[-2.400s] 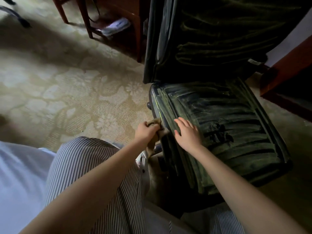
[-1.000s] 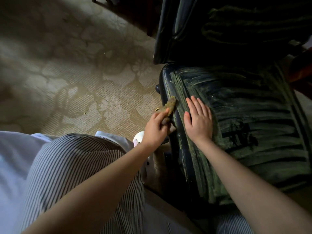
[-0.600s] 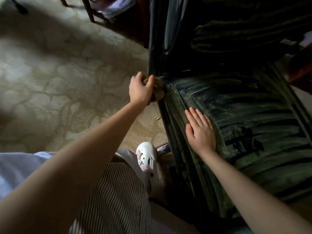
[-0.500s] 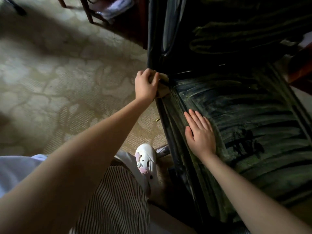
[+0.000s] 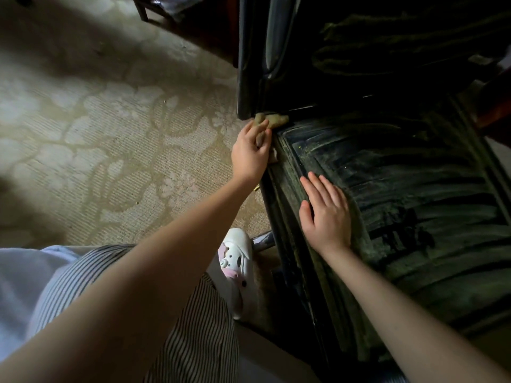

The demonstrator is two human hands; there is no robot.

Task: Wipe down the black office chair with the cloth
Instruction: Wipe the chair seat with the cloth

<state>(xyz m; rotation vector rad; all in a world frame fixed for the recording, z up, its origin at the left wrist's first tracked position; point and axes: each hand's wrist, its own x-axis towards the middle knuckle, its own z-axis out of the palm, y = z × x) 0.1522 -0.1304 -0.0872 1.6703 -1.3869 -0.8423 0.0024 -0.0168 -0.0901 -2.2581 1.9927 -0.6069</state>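
Black office chair (image 5: 414, 189) is sitting at the right of the view, seat facing up, backrest (image 5: 387, 51) rising behind it.

L hand (image 5: 250, 153) is gripping a tan cloth (image 5: 272, 120), fingers curled round it. The cloth is bunching at the seat's back-left corner, pressed into the gap where seat meets backrest & touching both. A scrap of it is also poking out under the palm along the seat edge.

R hand (image 5: 326, 214) is lying palm-down on the seat near its left edge, fingers straight & close together, holding nothing.

The seat is showing pale dusty streaks across the dark surface.

Beige patterned carpet (image 5: 110, 134) is running under everything. A white clog (image 5: 235, 258) w/ pink bits is resting just beside a chrome chair leg (image 5: 262, 240). Striped trousers (image 5: 193, 327) are filling the lower foreground.
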